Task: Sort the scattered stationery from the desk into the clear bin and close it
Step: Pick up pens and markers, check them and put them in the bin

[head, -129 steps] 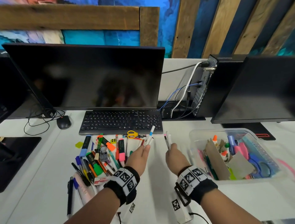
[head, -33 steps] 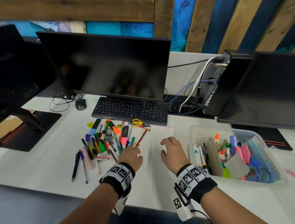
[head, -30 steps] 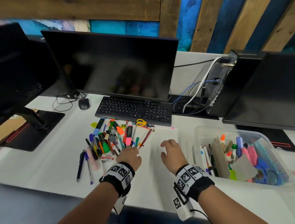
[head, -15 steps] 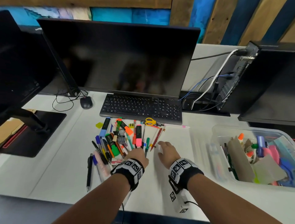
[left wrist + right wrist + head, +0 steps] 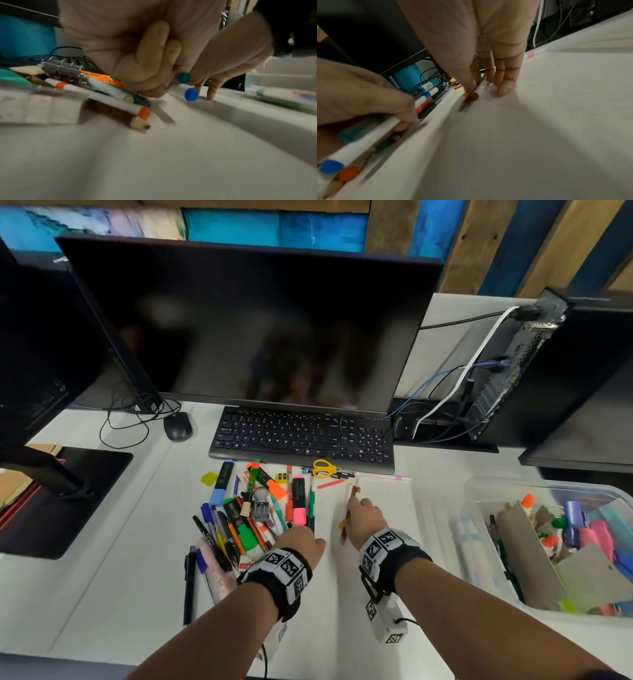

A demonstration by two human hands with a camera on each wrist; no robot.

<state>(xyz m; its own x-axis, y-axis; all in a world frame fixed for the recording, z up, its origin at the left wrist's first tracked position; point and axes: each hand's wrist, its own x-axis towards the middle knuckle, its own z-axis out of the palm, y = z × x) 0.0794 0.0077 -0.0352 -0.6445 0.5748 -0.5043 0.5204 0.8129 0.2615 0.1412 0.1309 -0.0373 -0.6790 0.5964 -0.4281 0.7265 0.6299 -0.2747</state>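
My left hand point(image 5: 301, 542) sits low, palm down, fingers point(image 5: 145, 75) curled tight round two pens point(image 5: 191, 94). My right hand point(image 5: 364, 518) reaches just ahead of it, fingers point(image 5: 506, 81) nearly straight, tips pressing a pencil point(image 5: 474, 96) onto the surface point(image 5: 539, 121). Both forearms stretch forward, wrists nearly side by side.

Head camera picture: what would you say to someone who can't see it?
Two hands gather stationery on a white desk: the left hand curls over heaped pens, the right hand touches a red pencil. A clear bin sits to the right.
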